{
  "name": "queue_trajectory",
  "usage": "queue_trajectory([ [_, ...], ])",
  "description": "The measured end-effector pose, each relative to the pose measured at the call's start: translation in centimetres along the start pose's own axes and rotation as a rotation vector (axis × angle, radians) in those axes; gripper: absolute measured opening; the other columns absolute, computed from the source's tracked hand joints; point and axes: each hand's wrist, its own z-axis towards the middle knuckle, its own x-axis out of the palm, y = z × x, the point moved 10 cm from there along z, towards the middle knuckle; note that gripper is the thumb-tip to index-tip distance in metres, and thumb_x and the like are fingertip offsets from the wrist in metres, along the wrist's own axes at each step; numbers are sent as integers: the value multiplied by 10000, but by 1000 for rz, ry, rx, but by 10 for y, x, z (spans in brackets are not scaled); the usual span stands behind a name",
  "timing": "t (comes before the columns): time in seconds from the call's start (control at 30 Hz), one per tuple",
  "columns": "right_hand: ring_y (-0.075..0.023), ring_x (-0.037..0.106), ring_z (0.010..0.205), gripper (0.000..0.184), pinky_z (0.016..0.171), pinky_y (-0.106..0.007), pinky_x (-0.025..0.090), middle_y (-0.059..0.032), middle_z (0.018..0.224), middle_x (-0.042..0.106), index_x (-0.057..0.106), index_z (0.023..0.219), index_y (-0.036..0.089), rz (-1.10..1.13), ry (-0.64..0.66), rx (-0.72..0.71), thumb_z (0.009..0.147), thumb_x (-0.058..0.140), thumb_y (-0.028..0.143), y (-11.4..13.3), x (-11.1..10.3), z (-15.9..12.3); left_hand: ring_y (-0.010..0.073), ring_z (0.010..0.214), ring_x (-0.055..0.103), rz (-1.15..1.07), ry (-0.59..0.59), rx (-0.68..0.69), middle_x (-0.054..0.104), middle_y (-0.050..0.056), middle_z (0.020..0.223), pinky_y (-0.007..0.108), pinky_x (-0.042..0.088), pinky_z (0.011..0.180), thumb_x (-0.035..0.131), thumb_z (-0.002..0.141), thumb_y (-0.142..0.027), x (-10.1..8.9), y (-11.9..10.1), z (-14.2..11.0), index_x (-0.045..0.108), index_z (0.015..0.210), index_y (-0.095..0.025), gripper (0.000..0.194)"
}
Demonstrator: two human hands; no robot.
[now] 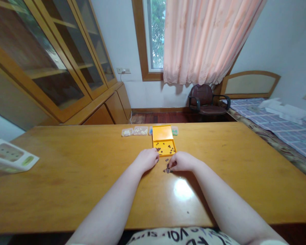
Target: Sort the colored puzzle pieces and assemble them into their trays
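Observation:
An open yellow box [164, 133] lies on the table, its lid tilted back and small dark brown pieces [158, 149] scattered in its tray. My left hand [148, 159] rests by the tray's near left corner, fingers curled; whether anything is in them is hidden. In front of the box, a little cluster of dark brown pieces [167, 170] sits on the tabletop. My right hand [182, 161] reaches into that cluster from the right, thumb and finger pinched on a small dark piece. One loose dark piece [166, 160] lies between the cluster and the box.
Behind the box stand clear plastic containers, one with white pieces [140, 130] and one with green pieces [175, 131]. A smaller clear container [127, 132] is left of them. A white and green device [11, 155] stands at the table's left. One dark speck [188, 212] lies near the front edge.

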Motion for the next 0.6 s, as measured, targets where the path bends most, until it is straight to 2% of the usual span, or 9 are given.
queue_trajectory([
  [0.17, -126, 570, 580, 183, 527, -211, 346, 4, 708, 709, 735, 744, 253, -127, -16, 5, 691, 562, 274, 4, 0, 1, 191, 773, 610, -7, 11, 1, 626, 62, 889, 286, 473, 692, 491, 812, -218, -1, -1, -1, 661, 797, -203, 171],
  [0.33, -124, 520, 540, 211, 515, -223, 317, -22, 673, 689, 732, 744, 232, -213, -49, -5, 702, 529, 270, 9, -6, -1, 178, 736, 599, -2, 1, 42, 620, 53, 875, 278, 466, 663, 490, 817, -225, 0, -6, 0, 648, 792, -200, 161],
  [0.43, -117, 493, 517, 213, 503, -224, 305, -24, 655, 677, 728, 735, 225, -218, -58, 9, 702, 521, 265, 7, -8, -2, 175, 764, 593, -11, -92, 54, 612, 51, 893, 276, 461, 688, 476, 845, -247, -9, -6, 1, 642, 845, -201, 173],
  [0.53, -109, 469, 492, 202, 490, -222, 296, -17, 627, 663, 720, 713, 218, -203, -59, 15, 702, 522, 260, 5, -9, -2, 182, 827, 591, -13, -242, -28, 603, 55, 955, 289, 456, 736, 436, 889, -284, -22, 7, 2, 631, 929, -203, 215],
  [0.6, -107, 473, 495, 200, 490, -220, 297, -13, 634, 666, 722, 725, 220, -191, -68, 11, 710, 526, 259, 4, -9, -2, 183, 844, 590, -17, -287, -79, 596, 54, 990, 293, 452, 748, 443, 893, -283, -26, 16, 2, 621, 989, -210, 215],
])
